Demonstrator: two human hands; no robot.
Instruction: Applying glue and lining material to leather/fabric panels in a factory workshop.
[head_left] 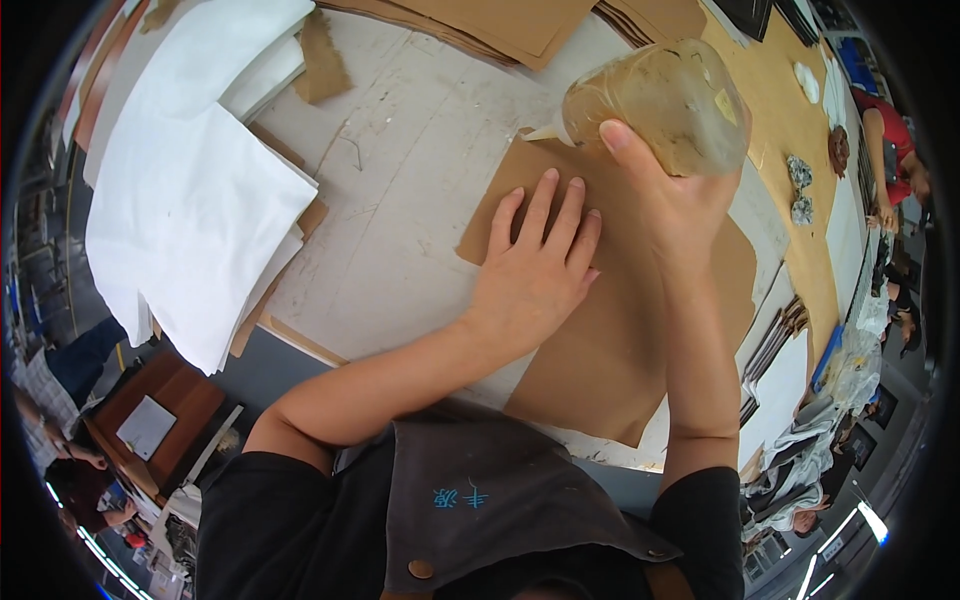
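Note:
My right hand [680, 190] is wrapped round a cloudy, translucent squeeze bottle [655, 105], tipped so that its pale nozzle points left. The nozzle's tip meets or hovers just over the upper edge of a brown sheet [600, 350]; which of the two I cannot tell. That sheet, leather-like or card-like, lies flat on the pale worktable [370, 220]. Pressed flat on its upper left part is my left hand [540, 260], fingers spread and holding nothing. The bottle shows smudges and a yellowish patch on its side.
White sheets [190, 190] lie piled on the left over brown pieces. Brown sheets [480, 25] are stacked along the far edge. Folded dark-edged pieces [775, 350] and crumpled foil [800, 190] lie on the right. Other people [890, 150] are at both sides.

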